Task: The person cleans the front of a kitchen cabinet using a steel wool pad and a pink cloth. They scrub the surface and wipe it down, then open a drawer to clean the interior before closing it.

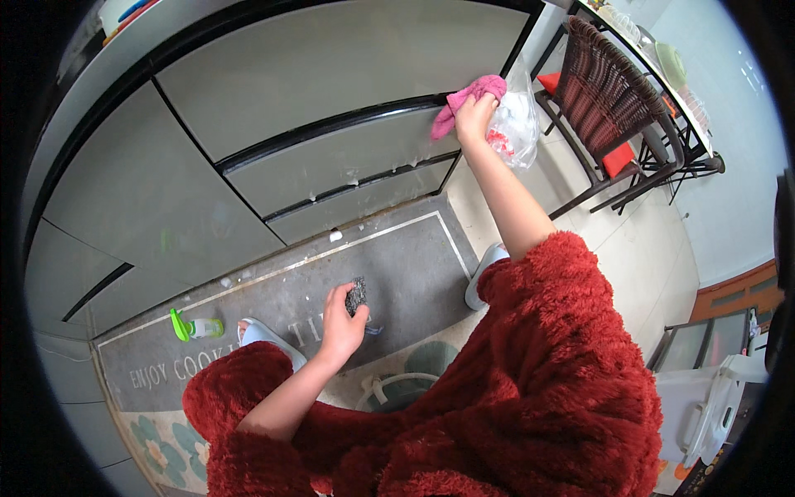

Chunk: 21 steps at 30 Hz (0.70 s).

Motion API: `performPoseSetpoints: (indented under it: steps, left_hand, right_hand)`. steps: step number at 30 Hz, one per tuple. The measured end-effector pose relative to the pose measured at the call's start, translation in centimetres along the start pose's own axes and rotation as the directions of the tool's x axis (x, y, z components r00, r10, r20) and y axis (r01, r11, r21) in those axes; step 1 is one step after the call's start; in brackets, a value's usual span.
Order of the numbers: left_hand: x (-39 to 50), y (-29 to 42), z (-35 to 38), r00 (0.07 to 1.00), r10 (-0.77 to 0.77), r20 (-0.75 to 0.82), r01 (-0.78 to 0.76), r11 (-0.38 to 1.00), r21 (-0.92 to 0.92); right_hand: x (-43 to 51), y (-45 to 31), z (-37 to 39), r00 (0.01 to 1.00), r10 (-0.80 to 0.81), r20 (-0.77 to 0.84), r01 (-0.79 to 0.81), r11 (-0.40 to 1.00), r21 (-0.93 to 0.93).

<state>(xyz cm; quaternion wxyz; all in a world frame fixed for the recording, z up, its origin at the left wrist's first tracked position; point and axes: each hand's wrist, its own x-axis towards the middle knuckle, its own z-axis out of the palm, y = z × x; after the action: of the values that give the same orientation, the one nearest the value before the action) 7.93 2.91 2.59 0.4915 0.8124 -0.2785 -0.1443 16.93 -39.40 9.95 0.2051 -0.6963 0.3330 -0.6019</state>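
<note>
My right hand [476, 118] grips a pink cloth [456, 110] against the right end of the black drawer edge [335, 129] on a grey cabinet front. Lower and to the left, my left hand [343, 323] holds a dark, speckled scouring pad [356, 297] above the grey floor mat [397, 279]. White foam [353, 182] clings along the lower drawer edge, and a blob of it [336, 236] lies at the cabinet's foot. A green spray bottle [202, 327] lies on its side on the mat, left of my slippered foot.
A clear plastic bag [518, 121] hangs at the cabinet's right corner. Beyond it stand a brown woven chair [605, 87] and a table [658, 71] holding dishes. A bucket [397, 392] sits between my legs. White plastic bins [695, 404] are at the lower right.
</note>
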Motion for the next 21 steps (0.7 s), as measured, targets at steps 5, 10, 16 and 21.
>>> performPoseSetpoints:
  steps: [5, 10, 16, 21]
  left_hand:
    - [0.2, 0.0, 0.0, 1.000, 0.019, -0.022, -0.018, 1.000, 0.010]
    - [0.7, -1.0, 0.8, 1.000, -0.016, 0.021, 0.016, 1.000, -0.013]
    - [2.4, -2.0, 1.4, 0.948, -0.303, 0.093, 0.308, 0.812, -0.496]
    - [3.4, -1.0, -0.1, 0.799, -0.394, 0.455, 0.585, 0.335, -0.739]
  right_hand:
    - [-0.9, -3.1, 1.6, 0.984, 0.179, 0.023, -0.178, 0.982, -0.062]
    - [-8.2, -9.6, 1.5, 0.976, -0.058, 0.212, 0.049, 0.998, 0.046]
    - [-9.8, -12.9, -6.7, 0.662, 0.126, 0.739, -0.660, 0.565, 0.495]
    - [-5.4, -12.5, -15.3, 0.350, -0.081, 0.933, -0.886, 0.294, 0.358]
